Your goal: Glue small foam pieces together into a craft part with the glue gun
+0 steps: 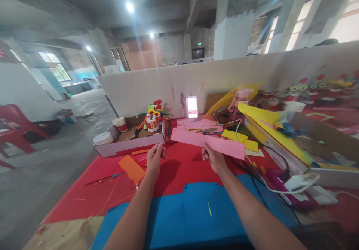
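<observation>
My right hand [212, 156] is closed on a long pink paper strip [224, 145], pinching its lower edge near the middle. The strip is held at a slight slant above the red sheet [179, 167]. To its left, my left hand [156, 157] is raised with the fingers curled together; whatever lies between them is too small to make out. An orange paper piece [131, 168] rests beside my left wrist. Just behind the pink strip lie scissors [209, 131] with yellow handles.
A shallow box [134, 147] at the back left holds paper-cup figures [153, 122] and white cups. Yellow paper pieces [238, 136], a power strip [288, 190] with cables, and a large box [331, 175] are on the right. Blue sheets [196, 212] cover the front; a partition [168, 85] stands behind.
</observation>
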The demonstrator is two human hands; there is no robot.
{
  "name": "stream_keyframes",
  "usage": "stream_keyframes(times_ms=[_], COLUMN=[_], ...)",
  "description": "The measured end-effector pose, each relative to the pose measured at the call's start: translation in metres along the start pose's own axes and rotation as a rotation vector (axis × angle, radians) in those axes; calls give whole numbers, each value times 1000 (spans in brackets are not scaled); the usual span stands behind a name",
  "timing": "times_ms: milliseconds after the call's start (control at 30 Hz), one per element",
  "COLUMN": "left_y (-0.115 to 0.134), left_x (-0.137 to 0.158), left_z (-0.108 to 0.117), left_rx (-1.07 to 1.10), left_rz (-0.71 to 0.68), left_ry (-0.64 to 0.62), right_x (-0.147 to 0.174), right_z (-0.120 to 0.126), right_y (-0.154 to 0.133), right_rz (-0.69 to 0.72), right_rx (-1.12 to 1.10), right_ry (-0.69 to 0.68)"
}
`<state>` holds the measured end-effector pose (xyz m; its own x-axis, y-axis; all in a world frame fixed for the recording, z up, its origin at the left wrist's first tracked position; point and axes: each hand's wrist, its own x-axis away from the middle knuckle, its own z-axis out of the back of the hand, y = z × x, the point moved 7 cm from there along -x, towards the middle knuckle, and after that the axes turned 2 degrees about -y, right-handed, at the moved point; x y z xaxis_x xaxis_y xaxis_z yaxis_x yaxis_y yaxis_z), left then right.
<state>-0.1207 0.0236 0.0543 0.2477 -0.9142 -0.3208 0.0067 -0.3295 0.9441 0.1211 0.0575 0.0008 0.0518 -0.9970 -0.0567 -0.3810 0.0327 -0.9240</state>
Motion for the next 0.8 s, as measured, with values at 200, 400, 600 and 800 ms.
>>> stream_keyframes(times_ms=[200,400,600,800], left_y=[-22,-16,-10,-9], left_x=[24,24,14,7], left_z=[-53,-42,-29,-17], left_rx=[-215,-307,-301,-298], left_rz=[172,176,139,108], left_ry=[-373,-137,-123,-86], right_x=[20,22,8,-2], right_z=[-37,-45,-21,-4], right_y=[20,19,3,-7], right_rz=[-178,-198,-108,-3], right_rx=[96,136,141,175], right_ry=[-157,-204,-114,-98])
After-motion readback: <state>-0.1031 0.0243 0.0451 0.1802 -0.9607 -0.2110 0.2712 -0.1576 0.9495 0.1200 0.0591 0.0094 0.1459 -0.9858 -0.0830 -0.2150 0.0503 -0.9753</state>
